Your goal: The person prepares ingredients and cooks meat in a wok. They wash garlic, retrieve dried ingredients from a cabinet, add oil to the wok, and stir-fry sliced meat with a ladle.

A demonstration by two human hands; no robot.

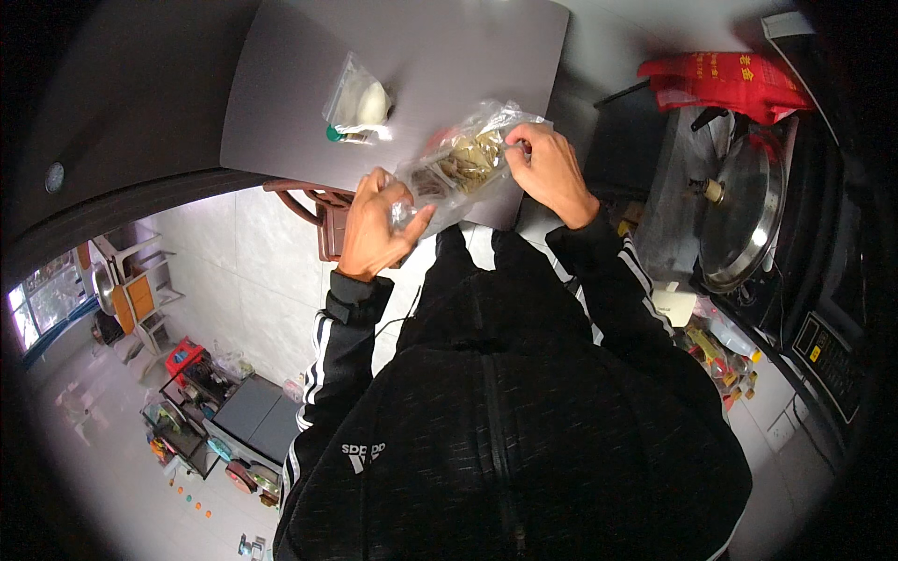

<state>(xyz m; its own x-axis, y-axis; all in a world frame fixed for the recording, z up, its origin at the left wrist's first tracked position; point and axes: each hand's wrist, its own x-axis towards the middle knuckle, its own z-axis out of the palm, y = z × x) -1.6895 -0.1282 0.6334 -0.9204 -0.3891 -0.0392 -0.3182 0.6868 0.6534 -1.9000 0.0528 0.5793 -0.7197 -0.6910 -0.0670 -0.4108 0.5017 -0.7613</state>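
Observation:
Between my hands, over the near edge of a grey-brown table [295,84], is a clear plastic bag [456,168] with smaller packets of dried, brownish and yellow-green contents inside. My left hand [382,224] pinches the bag's left end between thumb and fingers. The right end is gripped by my right hand [544,165], fingers curled onto the plastic. Farther back on the table lies another clear bag [344,98] holding a pale, rounded item [373,105]. Beside its lower edge is a small container with a green cap [335,133]. What the packets hold exactly cannot be told.
A wooden chair [331,231] stands under the table's near edge. To the right are a large pan lid [744,210] and a red bag [729,80]. Bottles [729,336] stand at the lower right; a storage rack [179,428] is at the lower left.

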